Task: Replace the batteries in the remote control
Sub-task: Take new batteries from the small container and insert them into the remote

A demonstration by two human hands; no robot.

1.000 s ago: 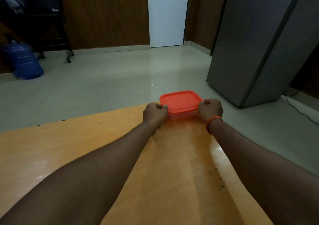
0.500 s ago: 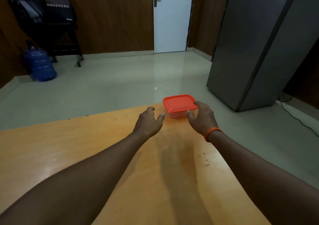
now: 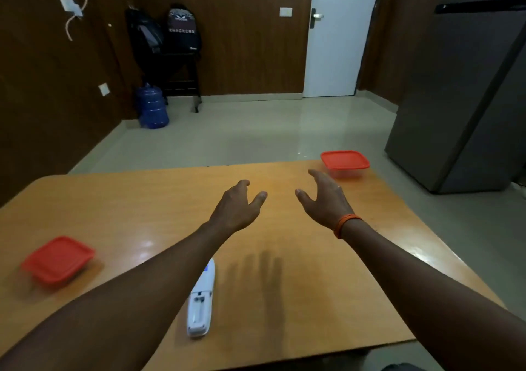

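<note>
Slim white remote [image 3: 201,302], glossy wooden table [image 3: 313,299]

white "XHACKERX" lettering on black backpack [image 3: 182,30], slightly blurred

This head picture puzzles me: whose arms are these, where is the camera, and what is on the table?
There is no machine here. A person wears a wide-angle camera on the head, looking forward and down, so the two bare arms reaching away from you are the person's own. The left hand and the right hand, with an orange band at its wrist, hover open above the wooden table and hold nothing. On the table lies a white remote control, back side up, its battery slot uncovered. A red-lidded box sits at the left, and another red-lidded box at the far right corner.
</note>
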